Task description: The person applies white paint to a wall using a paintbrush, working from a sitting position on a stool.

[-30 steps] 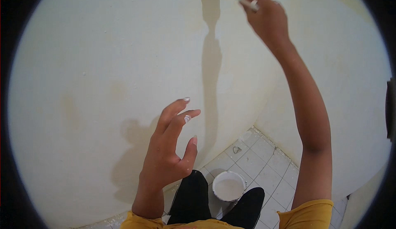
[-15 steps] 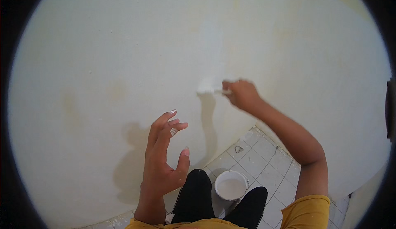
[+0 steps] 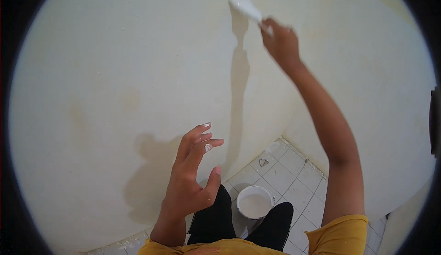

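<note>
My right hand (image 3: pixel 281 43) is raised at the upper middle, its fingers closed round the handle of a paintbrush (image 3: pixel 245 8). White paint covers the brush's head, which points left and is at or close to the pale wall (image 3: pixel 138 39); I cannot tell whether the bristles touch. Lower down, my left hand (image 3: pixel 195 170) hangs in front of the wall with its fingers curved and apart, holding nothing. White paint marks two of its fingers. Between my knees, a white bucket (image 3: pixel 239 200) with pale paint inside stands on the floor.
Two walls meet in a corner ahead, with yellowish patches on them. The tiled floor (image 3: pixel 294 190) has paint specks along the wall's foot. A small dark-outlined scrap (image 3: pixel 263 162) lies on the tiles near the corner. A dark object (image 3: pixel 434 121) juts in at the right rim.
My right hand has carried the paintbrush well up the wall, and my right arm is straighter. My left hand has shifted slightly to the right, still with its fingers apart.
</note>
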A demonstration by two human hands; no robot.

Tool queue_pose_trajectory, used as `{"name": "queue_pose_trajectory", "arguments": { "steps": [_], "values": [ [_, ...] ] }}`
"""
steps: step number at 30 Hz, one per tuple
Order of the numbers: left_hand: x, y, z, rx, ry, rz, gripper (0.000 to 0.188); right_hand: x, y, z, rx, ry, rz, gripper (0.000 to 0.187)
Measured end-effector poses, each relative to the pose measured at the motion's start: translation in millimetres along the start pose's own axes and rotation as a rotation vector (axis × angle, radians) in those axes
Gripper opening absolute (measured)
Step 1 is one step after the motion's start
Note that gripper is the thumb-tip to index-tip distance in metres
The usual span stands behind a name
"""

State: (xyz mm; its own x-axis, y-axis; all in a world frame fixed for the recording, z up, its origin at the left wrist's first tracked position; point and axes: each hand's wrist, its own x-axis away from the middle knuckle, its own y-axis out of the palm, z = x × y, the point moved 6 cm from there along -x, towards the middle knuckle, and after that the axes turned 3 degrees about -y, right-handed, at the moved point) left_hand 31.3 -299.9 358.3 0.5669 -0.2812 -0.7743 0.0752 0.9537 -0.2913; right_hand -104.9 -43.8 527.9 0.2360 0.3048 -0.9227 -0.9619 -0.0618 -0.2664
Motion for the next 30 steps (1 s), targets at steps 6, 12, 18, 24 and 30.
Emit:
{"name": "queue_pose_trajectory", "arguments": {
  "steps": [6,12,18,24,30],
  "values": [
    [17,2,-1,0.040,0.003,0.005,0.051,214,48,-24,-0.158,0.060,-0.207,0.009],
    [21,5,2,0.041,-0.032,-0.035,0.048,263,50,-21,-0.248,0.198,-0.805,0.012],
    [23,16,5,0.062,-0.091,-0.068,0.045,76,8,19,-0.142,0.029,-0.444,0.015],
    [20,30,9,0.100,-0.089,-0.112,0.042,-30,-50,29,0.001,0.019,0.012,0.012],
    [23,32,9,0.108,-0.105,-0.122,0.041,72,13,16,-0.090,0.064,0.010,0.014]
  ]
}}
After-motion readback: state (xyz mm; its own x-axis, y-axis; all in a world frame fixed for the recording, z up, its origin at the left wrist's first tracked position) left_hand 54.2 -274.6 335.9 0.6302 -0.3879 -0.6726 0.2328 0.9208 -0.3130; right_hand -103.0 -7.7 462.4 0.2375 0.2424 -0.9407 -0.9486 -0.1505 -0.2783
